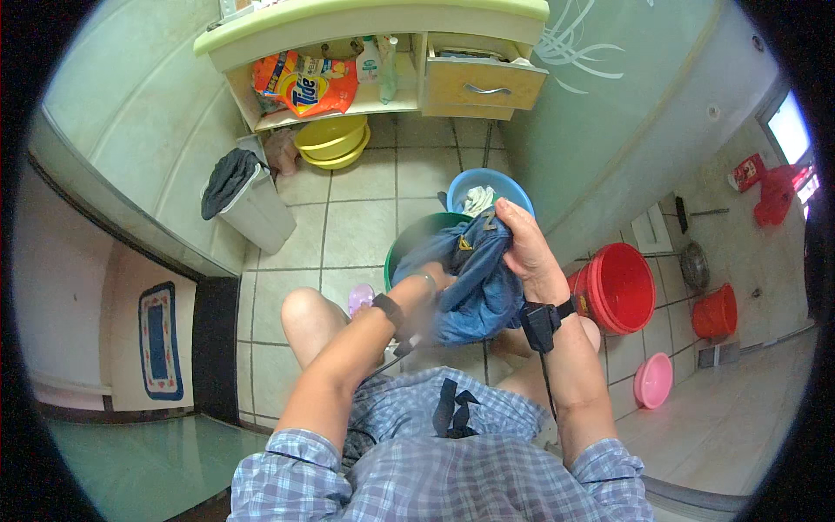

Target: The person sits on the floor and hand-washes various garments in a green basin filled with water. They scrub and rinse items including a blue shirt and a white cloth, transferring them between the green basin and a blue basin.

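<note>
A blue garment (479, 300) with a dark patch and a yellow mark hangs bunched over a green basin (396, 251). My right hand (525, 245) grips its upper right part, thumb on top, near a pale letter-shaped patch. My left hand (438, 277) is at the garment's left part, blurred, its fingers partly hidden in the folds; whether it grips the cloth is not clear. Just beyond, a light blue basin (518, 186) holds white cloth (479, 200).
A red bucket (623, 287) stands close on the right, with a pink basin (653, 382) farther out. A grey bin (261, 215) and yellow basins (331, 140) are at the upper left. An open cabinet drawer (486, 85) juts out ahead.
</note>
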`<state>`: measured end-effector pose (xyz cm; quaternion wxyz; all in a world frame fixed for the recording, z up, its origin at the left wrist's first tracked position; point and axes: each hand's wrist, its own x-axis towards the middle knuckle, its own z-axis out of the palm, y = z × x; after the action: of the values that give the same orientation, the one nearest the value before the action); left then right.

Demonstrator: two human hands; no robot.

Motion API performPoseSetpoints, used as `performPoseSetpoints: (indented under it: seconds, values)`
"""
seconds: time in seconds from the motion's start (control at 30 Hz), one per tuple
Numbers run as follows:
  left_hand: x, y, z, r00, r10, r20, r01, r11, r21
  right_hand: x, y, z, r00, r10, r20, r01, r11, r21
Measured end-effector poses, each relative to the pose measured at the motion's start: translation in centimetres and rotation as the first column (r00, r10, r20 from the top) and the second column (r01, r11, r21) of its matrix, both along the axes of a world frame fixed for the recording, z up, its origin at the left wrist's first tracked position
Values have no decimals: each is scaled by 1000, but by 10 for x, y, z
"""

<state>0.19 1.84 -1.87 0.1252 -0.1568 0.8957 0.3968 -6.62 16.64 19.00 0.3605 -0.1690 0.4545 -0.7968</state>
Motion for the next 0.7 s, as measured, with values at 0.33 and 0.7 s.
performPoseSetpoints:
  seconds: [0.33, 0.7]
  values:
    - [14, -23, 24, 968, 237, -84, -226, 967, 120, -28, 42, -4, 970, -42, -241, 96, 972, 215]
    - [19, -36, 153, 921, -19, -390, 68, 992, 111, -4, 44, -44, 280, 48, -959, 657, 718, 228]
